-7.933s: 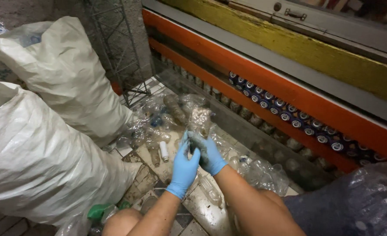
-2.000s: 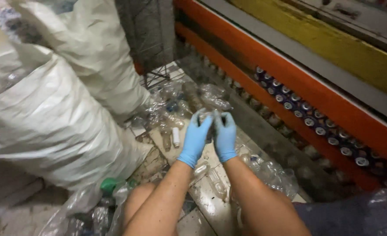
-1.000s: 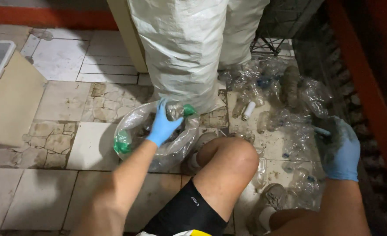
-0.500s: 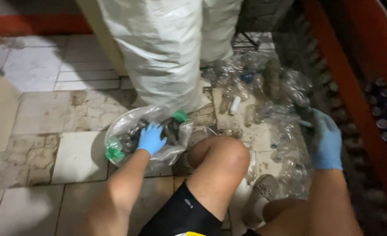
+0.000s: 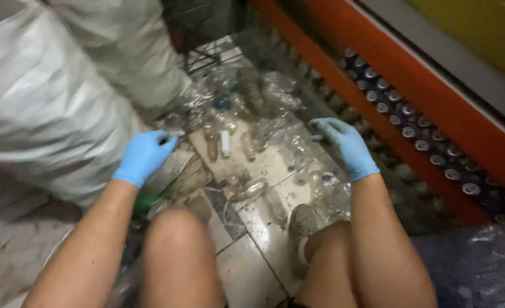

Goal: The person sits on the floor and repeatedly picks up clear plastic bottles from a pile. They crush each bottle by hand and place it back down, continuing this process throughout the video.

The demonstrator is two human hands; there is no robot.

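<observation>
I squat over a heap of crushed clear plastic bottles (image 5: 247,114) scattered on a dirty tiled floor (image 5: 247,268). My left hand (image 5: 144,155), in a blue glove, hovers at the heap's left edge with loosely bent fingers and nothing visible in it, its fingertips near a clear bottle (image 5: 175,122). My right hand (image 5: 346,145), also blue-gloved, is spread open above the bottles on the right side and holds nothing. My bare knees fill the bottom of the view.
Large white woven sacks (image 5: 53,97) bulge on the left. An orange and grey machine frame (image 5: 435,91) runs along the right, with a row of can tops (image 5: 412,131) beneath it. Dark plastic sheeting (image 5: 480,268) lies bottom right, and a wire rack (image 5: 207,40) stands behind the heap.
The view swung from a clear bag on my left back to the bottle heap. My left hand left that bag and returned to the heap. My right hand stayed by the bottles.
</observation>
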